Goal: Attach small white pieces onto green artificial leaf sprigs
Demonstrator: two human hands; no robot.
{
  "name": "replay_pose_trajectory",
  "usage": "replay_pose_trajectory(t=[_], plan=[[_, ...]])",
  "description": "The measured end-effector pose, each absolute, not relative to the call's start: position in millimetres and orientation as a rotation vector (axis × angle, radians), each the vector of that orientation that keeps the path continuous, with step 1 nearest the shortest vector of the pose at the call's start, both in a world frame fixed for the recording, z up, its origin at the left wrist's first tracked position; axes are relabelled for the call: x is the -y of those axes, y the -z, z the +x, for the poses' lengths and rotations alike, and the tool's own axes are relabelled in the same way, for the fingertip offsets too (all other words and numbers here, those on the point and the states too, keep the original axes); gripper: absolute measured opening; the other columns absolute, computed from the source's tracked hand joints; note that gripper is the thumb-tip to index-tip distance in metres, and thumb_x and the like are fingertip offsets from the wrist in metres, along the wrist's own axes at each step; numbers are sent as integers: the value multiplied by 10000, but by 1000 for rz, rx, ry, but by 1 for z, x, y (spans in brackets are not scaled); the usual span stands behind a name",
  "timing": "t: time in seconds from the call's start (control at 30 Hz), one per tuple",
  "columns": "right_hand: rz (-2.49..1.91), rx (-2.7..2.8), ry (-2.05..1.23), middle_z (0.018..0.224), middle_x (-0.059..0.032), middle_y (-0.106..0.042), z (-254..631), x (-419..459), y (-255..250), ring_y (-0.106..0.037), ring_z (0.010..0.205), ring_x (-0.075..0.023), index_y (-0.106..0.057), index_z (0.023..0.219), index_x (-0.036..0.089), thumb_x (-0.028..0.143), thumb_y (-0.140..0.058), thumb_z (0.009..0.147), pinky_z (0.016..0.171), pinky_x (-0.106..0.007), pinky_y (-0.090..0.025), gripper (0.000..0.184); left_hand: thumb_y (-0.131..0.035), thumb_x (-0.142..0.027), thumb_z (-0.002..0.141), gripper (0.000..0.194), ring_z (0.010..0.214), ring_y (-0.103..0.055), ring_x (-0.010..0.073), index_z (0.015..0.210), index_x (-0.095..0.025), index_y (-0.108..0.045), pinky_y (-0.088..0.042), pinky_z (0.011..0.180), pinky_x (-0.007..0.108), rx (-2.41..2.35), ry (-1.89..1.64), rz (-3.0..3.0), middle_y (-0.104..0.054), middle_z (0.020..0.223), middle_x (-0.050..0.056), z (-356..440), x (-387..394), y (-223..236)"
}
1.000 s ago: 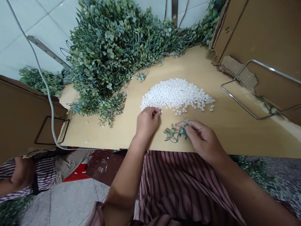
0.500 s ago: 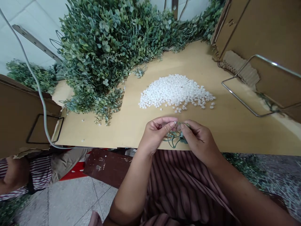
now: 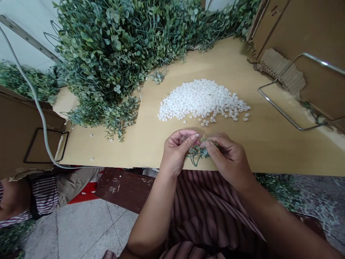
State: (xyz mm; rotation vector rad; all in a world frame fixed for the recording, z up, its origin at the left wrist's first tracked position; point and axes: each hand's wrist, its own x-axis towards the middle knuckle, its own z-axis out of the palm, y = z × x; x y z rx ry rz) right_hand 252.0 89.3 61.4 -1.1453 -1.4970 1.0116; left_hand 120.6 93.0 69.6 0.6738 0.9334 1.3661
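Note:
Both hands meet over the near edge of a light wooden table (image 3: pixel 242 64). My left hand (image 3: pixel 176 149) is pinched, its thumb and forefinger closed on a small white piece at the tip of a green artificial leaf sprig (image 3: pixel 196 155). My right hand (image 3: pixel 229 158) is closed on the same sprig, whose stems hang below my fingers. Just beyond them lies a heap of small white plastic pieces (image 3: pixel 202 100).
A big pile of artificial green foliage (image 3: pixel 113 50) covers the table's far left. Cardboard boxes (image 3: pixel 302 25) and a metal wire frame (image 3: pixel 285 104) stand at the right. A white cable (image 3: pixel 37 108) hangs at the left. Another person's arm and striped sleeve (image 3: pixel 16 201) show at lower left.
My left hand left the white heap with a small piece and came to the sprig in my right hand. Both hands now pinch together at the sprig's tip.

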Motion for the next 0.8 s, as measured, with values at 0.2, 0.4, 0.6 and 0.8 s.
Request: replay_pose_trajectory(t=[0.2, 0.4, 0.6, 0.8], plan=[[-1116, 1607, -802, 727, -28, -621, 251, -89, -57, -546, 751, -74, -628, 691, 146, 257, -535, 815, 725, -207, -461, 190, -828, -255, 596, 261, 617, -629, 54, 842, -228, -745, -527, 679, 177, -982, -1340, 758, -722, 730, -18, 120, -90, -66], [-1100, 1648, -624, 705, -23, -609, 251, -88, -55, -545, 722, -64, -602, 680, 148, 206, -529, 812, 690, -186, -451, 161, -817, -278, 610, 192, 638, -643, 74, 785, -225, -757, -536, 691, 198, -1001, -1268, 847, -727, 777, 0, 116, -88, -65], [-1089, 1656, -627, 728, -28, -612, 250, -87, -57, -557, 724, -58, -614, 715, 146, 193, -529, 810, 697, -171, -465, 136, -839, -295, 578, 196, 557, -588, 40, 732, -210, -752, -503, 609, 140, -986, -1274, 799, -681, 610, -18, 116, -91, -67], [-1087, 1697, -625, 716, -35, -616, 251, -87, -56, -557, 714, -65, -597, 689, 139, 218, -510, 830, 676, -184, -462, 183, -847, -283, 566, 235, 561, -602, 43, 777, -225, -762, -520, 622, 147, -1009, -1288, 769, -709, 663, -8, 116, -91, -66]])
